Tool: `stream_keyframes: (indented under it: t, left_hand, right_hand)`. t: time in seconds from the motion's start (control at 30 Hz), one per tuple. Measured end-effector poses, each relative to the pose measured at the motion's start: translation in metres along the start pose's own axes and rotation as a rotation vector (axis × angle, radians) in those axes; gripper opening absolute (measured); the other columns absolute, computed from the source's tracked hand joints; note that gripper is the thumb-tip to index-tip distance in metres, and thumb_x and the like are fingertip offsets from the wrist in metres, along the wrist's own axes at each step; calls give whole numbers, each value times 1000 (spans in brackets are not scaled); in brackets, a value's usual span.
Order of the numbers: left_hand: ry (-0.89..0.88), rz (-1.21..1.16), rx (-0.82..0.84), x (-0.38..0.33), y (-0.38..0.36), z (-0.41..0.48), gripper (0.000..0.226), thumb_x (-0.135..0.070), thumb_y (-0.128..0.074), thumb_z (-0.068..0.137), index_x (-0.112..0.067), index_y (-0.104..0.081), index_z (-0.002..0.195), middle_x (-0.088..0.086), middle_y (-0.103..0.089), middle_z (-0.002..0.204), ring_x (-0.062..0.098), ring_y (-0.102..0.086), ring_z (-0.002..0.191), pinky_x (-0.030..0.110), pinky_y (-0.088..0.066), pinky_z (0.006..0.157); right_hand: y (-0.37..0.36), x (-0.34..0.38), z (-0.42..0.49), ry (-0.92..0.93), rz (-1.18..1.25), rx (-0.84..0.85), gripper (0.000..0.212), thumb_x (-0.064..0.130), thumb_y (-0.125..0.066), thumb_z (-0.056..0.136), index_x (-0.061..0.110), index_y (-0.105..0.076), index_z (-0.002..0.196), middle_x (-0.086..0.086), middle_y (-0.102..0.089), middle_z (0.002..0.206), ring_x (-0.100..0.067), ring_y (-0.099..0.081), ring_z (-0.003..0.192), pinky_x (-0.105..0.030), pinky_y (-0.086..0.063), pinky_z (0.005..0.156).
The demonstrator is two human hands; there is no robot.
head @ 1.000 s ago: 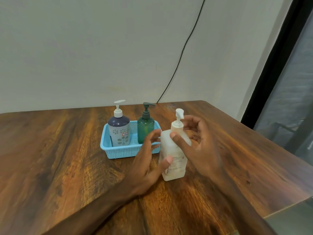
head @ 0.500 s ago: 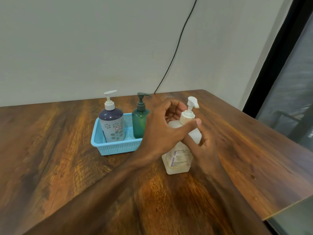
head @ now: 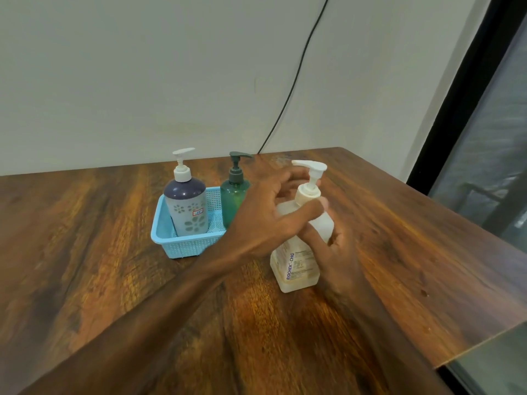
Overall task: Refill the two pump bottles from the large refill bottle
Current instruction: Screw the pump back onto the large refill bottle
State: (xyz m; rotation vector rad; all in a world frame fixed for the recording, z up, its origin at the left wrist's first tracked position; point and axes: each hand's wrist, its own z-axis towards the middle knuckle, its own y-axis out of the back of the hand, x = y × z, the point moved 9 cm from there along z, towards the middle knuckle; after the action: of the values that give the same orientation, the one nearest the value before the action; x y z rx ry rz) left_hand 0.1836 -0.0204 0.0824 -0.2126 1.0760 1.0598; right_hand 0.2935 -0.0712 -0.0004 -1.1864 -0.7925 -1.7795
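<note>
The refill bottle (head: pixel 299 252) stands upright on the desk (head: pixel 85 266), just right of the blue basket (head: pixel 185 246). The left hand (head: pixel 271 218) reaches across from the lower left, forearm stretched diagonally over the wood, its thumb and fingers curled around the pump collar (head: pixel 306 195) at the bottle's neck. The right hand (head: pixel 336 252) wraps the bottle's body from the right side, fingers pressed on its front, holding it on the desk. In the basket stand the grey floral bottle (head: pixel 186 209) and, right of it, the green bottle (head: pixel 235 195), partly hidden behind the left hand.
</note>
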Motion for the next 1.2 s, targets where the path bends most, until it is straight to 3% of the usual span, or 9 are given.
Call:
stream_keyframes:
  t: [0.07, 0.2, 0.43, 0.6, 0.8, 0.97, 1.1, 1.2]
  left_hand:
    - [-10, 126, -88, -2, 8, 0, 47, -60, -79, 72, -47, -58, 113, -27, -68, 106, -12, -62, 101, 7, -49, 82]
    - [-35, 194, -146, -6, 17, 1, 36, -45, -89, 72, -38, -67, 99, -24, -70, 88, -7, -66, 87, 8, -48, 69]
    - [11, 122, -305, -5, 20, -1, 38, -47, -94, 63, -27, -72, 86, -16, -73, 71, -4, -70, 67, 9, -49, 57]
    - [32, 145, -165, -3, 20, 4, 39, -41, -95, 66, -25, -75, 95, -15, -76, 78, -5, -71, 73, 8, -49, 59]
    - [33, 116, -45, -2, 22, 9, 39, -34, -93, 70, -41, -69, 100, -21, -76, 90, -9, -70, 86, 8, -52, 70]
    - [31, 53, 66, 3, 20, 12, 38, -21, -88, 78, -30, -72, 111, -20, -77, 105, -4, -72, 98, 13, -56, 83]
    - [3, 40, 116, 3, 10, 11, 38, -3, -77, 86, -33, -71, 108, -29, -75, 98, -5, -71, 100, 10, -53, 81]
    - [-6, 67, 136, 3, 7, 13, 35, -9, -76, 88, -36, -70, 109, -30, -74, 101, -7, -69, 101, 8, -51, 82]
  right_hand:
    - [0, -3, 0, -16, -18, 12, 59, 59, -68, 77, 29, -62, 128, 6, -76, 113, -16, -75, 100, -49, -61, 86]
    - [0, -2, 2, -5, -26, 17, 58, 54, -67, 80, 27, -59, 131, 2, -75, 114, -19, -75, 101, -53, -61, 84]
    - [-1, -6, 4, 6, -9, 23, 57, 51, -69, 85, 17, -59, 130, -9, -75, 111, -31, -74, 99, -63, -58, 83]
    - [-1, -4, 3, 7, -26, 25, 60, 50, -68, 84, 18, -58, 133, -3, -75, 114, -23, -74, 102, -52, -61, 84]
    - [-2, -2, 1, -3, -33, 20, 63, 56, -67, 78, 28, -58, 134, 8, -75, 115, -13, -74, 103, -37, -62, 81]
    - [-2, -4, 1, -38, -10, 28, 70, 57, -71, 75, 32, -55, 138, 13, -74, 117, -8, -74, 101, -27, -60, 75]
    - [-1, -6, 1, -44, 4, 25, 74, 57, -70, 76, 27, -54, 142, 7, -73, 123, -13, -72, 108, -36, -61, 84]
    - [-1, -6, 1, -40, 1, 32, 73, 58, -69, 76, 28, -54, 141, 7, -73, 123, -12, -72, 107, -35, -61, 83]
